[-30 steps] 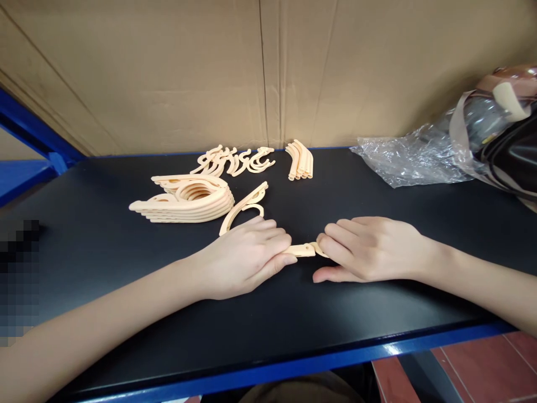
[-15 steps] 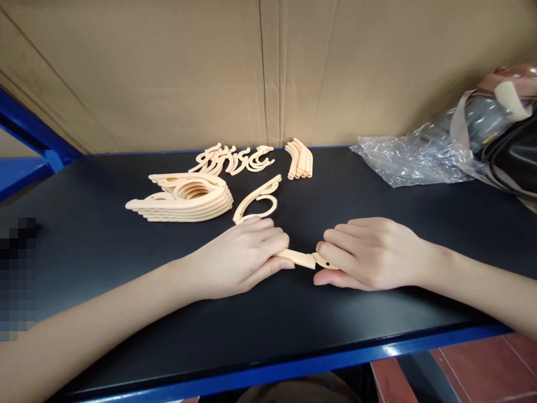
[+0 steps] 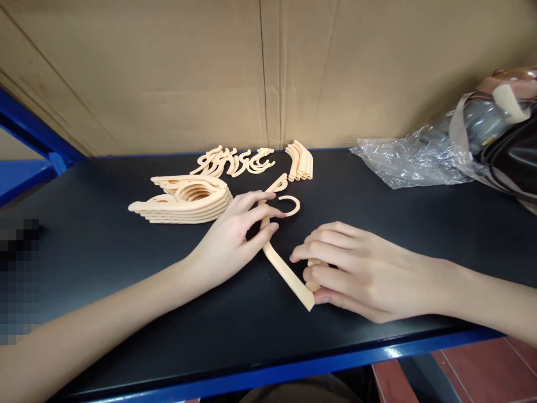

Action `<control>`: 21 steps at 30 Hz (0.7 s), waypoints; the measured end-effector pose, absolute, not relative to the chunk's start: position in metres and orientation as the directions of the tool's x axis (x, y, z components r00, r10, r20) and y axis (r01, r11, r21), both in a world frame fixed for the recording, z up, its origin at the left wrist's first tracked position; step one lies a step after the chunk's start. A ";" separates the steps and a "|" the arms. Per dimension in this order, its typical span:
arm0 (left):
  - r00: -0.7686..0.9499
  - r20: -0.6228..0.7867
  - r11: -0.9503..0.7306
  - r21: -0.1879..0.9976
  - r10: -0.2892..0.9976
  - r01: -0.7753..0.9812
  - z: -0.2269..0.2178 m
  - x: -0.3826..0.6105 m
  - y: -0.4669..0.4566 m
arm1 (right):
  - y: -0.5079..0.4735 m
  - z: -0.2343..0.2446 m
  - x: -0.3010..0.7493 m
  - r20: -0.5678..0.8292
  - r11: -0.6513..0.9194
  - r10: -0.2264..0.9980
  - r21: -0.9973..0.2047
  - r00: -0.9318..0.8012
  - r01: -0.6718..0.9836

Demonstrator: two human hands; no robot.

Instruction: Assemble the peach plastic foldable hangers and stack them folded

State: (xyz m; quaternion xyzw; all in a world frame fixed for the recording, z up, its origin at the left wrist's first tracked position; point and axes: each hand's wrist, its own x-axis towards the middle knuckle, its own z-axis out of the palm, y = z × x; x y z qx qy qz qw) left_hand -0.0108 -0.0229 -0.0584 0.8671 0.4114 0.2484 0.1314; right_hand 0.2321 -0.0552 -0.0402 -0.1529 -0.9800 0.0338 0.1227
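Note:
A peach plastic hanger arm [image 3: 285, 274] lies slanted on the black tabletop [image 3: 104, 268] between my hands. My left hand [image 3: 235, 235] pinches its upper part near the loop end [image 3: 290, 206], fingers curled round it. My right hand [image 3: 356, 271] grips the lower end together with a second peach piece that is mostly hidden under the fingers. A stack of finished peach hangers [image 3: 188, 200] lies just left of my left hand.
Peach hooks [image 3: 235, 161] and a bundle of curved peach pieces [image 3: 300, 161] lie at the back by the cardboard wall [image 3: 251, 73]. Crumpled clear plastic [image 3: 411, 159] and a dark bag [image 3: 507, 140] sit at the right. The blue table edge [image 3: 293, 366] runs along the front.
The hanger arm swung from lying crosswise to slanting toward me. My left hand moved up along it toward the loop; my right hand moved nearer and lower with the other end.

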 end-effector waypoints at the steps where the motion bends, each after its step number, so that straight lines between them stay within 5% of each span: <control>1: 0.543 0.314 -0.626 0.437 0.779 0.645 -0.058 -0.011 -0.023 | -0.056 -0.040 0.231 0.220 0.950 0.309 -0.114 -0.925 0.290; 21: 0.588 0.270 -0.647 0.326 0.762 0.689 -0.061 -0.009 -0.022 | -0.053 -0.045 0.232 0.234 0.915 0.402 -0.076 -0.885 0.396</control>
